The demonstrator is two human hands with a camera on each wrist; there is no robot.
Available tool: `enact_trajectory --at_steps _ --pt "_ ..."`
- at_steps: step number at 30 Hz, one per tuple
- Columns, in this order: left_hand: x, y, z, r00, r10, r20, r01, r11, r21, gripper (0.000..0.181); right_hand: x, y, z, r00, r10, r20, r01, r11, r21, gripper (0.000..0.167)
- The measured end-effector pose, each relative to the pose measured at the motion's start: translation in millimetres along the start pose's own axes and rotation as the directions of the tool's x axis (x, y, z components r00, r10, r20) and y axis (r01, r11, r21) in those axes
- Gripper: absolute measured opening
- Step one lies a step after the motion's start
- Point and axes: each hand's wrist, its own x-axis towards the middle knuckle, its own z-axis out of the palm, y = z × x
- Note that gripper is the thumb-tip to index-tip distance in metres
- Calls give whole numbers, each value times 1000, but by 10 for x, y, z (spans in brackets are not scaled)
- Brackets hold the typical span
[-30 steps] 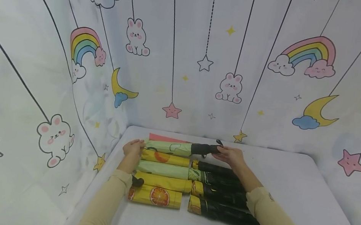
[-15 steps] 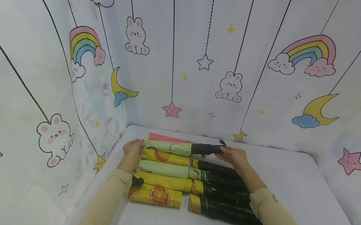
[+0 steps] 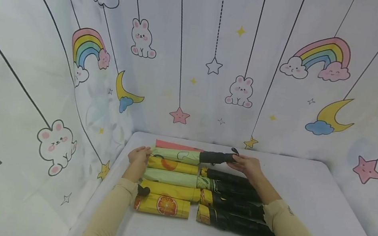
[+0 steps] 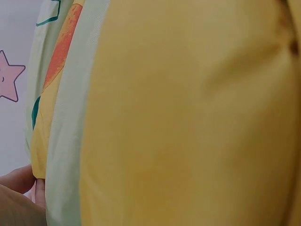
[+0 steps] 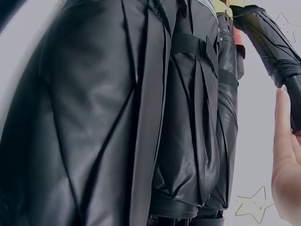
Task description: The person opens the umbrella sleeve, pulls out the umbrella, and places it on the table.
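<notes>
In the head view my left hand (image 3: pixel 139 156) pinches the left end of a pale green umbrella sleeve (image 3: pixel 176 155) at the back of the row. A folded black umbrella (image 3: pixel 213 157) sticks out of that sleeve's right end. My right hand (image 3: pixel 247 167) holds its handle end, where a small wrist loop stands up. Only part of the left hand (image 4: pixel 21 190) shows in the left wrist view, beside yellow and green cloth. In the right wrist view, the right hand (image 5: pixel 287 165) grips the handle of the black umbrella (image 5: pixel 268 42).
Nearer me lie several yellow or green sleeves, including an orange-slice sleeve (image 3: pixel 165 206), each with a black folded umbrella (image 3: pixel 239 222) to its right. A dark knob (image 3: pixel 144 190) pokes out by my left forearm. Behind the held sleeve lies a coral-red piece (image 3: pixel 177 146). A patterned curtain (image 3: pixel 198 54) surrounds the white table (image 3: pixel 308 199).
My right hand has shifted slightly to the right with the black umbrella's handle, and a little more black shows beyond the green sleeve. My left hand stays where it was.
</notes>
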Motion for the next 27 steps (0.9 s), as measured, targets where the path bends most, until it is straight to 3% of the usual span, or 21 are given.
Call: enact_trajectory --at_steps 6,22,27 --pt "-33 7 8 1000 20 1 -20 1000 -5 50 -35 -17 -40 1000 -9 1 9 1000 6 79" --pt "37 -26 -24 1000 -8 12 8 1000 -7 55 -108 -56 -144 999 -42 2 42 998 36 60" --pt "59 -27 -14 1000 -8 19 8 1000 1 55 -129 -77 -162 1000 -29 -11 29 999 14 67"
